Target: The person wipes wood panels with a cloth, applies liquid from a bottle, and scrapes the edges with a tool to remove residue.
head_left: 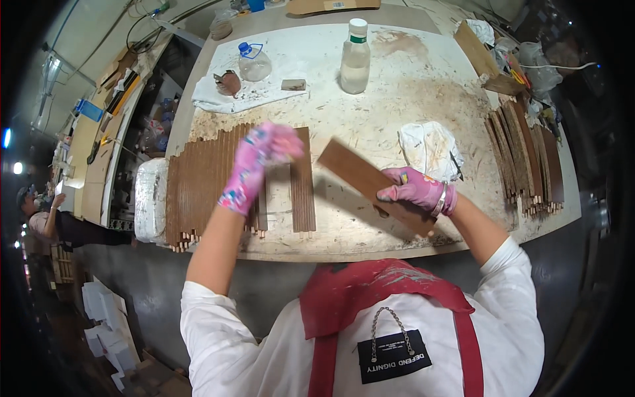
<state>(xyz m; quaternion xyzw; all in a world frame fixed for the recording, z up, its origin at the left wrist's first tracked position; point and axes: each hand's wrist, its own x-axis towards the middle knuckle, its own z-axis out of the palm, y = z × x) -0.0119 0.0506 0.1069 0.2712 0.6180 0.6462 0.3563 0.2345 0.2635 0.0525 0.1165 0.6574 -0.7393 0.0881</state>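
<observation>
My right hand (415, 190), in a pink flowered glove, is closed around a flat brown wooden board (357, 173), held tilted above the table. Small pale dowel-like pegs show at the board's near end. Over the inner end of a row of brown grooved wooden pieces (205, 172) is my left hand (268, 147), gloved in the same pattern. Motion smears its fingers, so I cannot make out whether anything is in them. Just right of that row, a separate grooved piece (303, 192) lies on the table, pegs toward me.
A crumpled stained cloth (426, 149) lies beyond my right hand. Farther back stand a white-capped bottle (355, 66) and a blue-capped jug (254, 64). More brown pieces (529, 155) lean together at right. A wrapped white block (151, 198) borders the left row. Another person (49, 221) is far left.
</observation>
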